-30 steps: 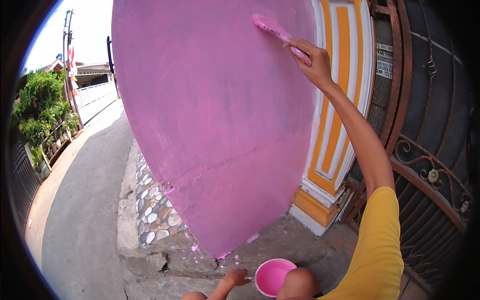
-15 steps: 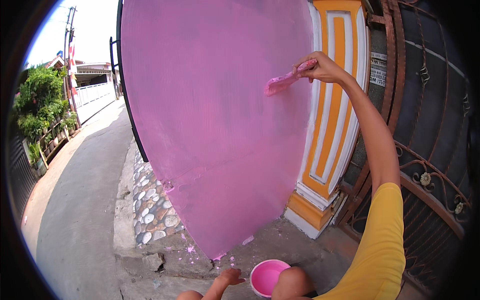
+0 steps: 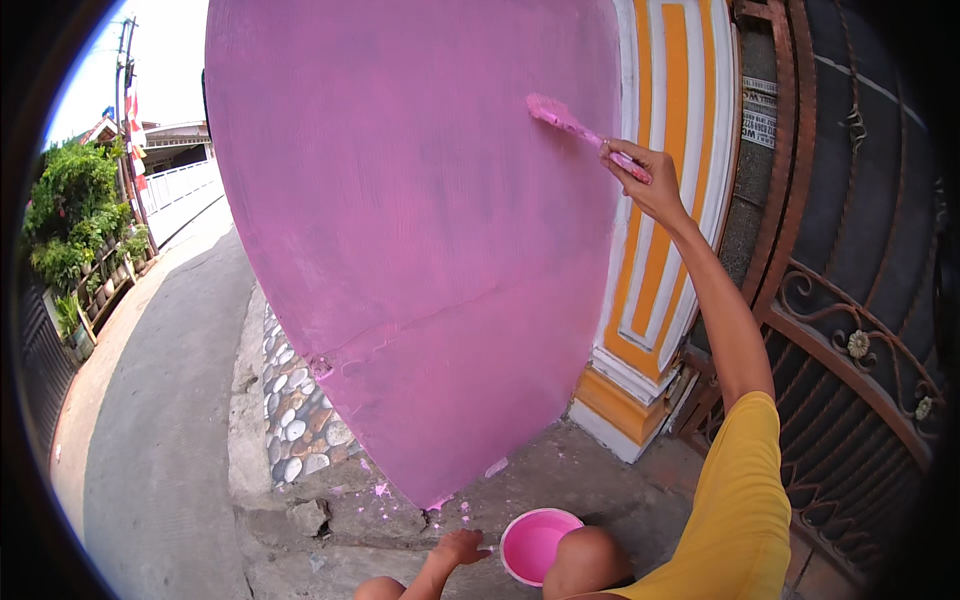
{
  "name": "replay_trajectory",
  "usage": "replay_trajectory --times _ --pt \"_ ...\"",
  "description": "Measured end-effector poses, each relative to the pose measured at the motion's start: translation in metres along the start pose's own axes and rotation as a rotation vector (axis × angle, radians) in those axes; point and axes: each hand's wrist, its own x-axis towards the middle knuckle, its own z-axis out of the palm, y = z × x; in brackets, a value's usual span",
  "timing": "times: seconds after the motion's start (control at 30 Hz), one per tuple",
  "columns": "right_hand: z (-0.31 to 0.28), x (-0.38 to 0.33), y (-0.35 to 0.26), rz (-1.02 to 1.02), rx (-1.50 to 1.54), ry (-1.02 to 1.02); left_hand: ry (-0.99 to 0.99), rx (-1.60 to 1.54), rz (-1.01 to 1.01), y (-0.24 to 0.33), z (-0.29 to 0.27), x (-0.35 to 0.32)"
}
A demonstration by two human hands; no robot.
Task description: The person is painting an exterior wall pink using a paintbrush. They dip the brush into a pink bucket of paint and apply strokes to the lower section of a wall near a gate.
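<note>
My right hand is closed round the handle of a paintbrush, which is coated in pink paint. The bristles point up and to the left, against the upper right part of a pink wall. Streaks and darker patches show through the wall's paint. Low down, my left hand hangs near my knee with its fingers stretched out, holding nothing. Beside it a round tub of pink paint stands on the ground, partly hidden by my other knee.
A white and orange pillar borders the wall on the right, then a brown metal gate. Pink drips dot the concrete below. Left lie a pebbled strip, a broken concrete lump and a road with plants beyond.
My right hand has tilted the brush from bristles down-left to bristles up-left, and the bristles are higher on the wall. My left hand has barely moved. The view has shifted slightly.
</note>
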Motion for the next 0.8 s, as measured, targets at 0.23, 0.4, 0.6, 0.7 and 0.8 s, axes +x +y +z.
replay_trajectory --times 0.23,0.4,0.6,0.7,0.8 --pt "-0.031 -0.027 -0.020 0.267 -0.048 -0.555 -0.033 0.064 0.047 -0.017 0.020 0.007" --pt "-0.049 0.063 -0.012 0.078 -0.080 -0.286 -0.016 0.054 0.041 -0.006 0.004 0.013" --pt "-0.009 0.069 0.001 0.005 0.007 0.089 -0.055 0.065 0.017 -0.001 0.005 0.008" --pt "-0.013 0.029 0.007 -0.017 -0.012 -0.082 -0.063 0.057 0.010 0.009 0.002 0.010" --pt "-0.042 0.031 -0.010 0.092 -0.026 -0.270 -0.098 0.038 0.001 -0.005 0.011 0.012"
